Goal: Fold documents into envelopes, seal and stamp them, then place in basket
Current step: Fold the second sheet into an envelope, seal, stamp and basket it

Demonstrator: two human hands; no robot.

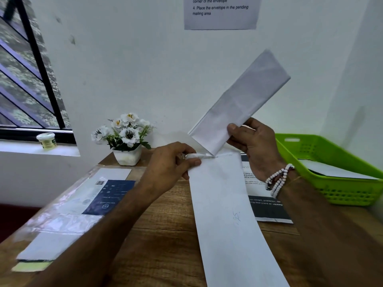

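Thumb and fingers of our right hand (255,150) grip the folded document (238,104), tilted up over the envelope (228,214). Our left hand (170,162) pinches its far end. It lies on the wooden table (165,235), with the green basket (342,191) right, the flower pot (127,156) far, the white wall (145,59) behind and the window (24,79) left.

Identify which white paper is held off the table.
The folded document in the right hand; the long envelope lies on the table, left hand pinching its mouth.
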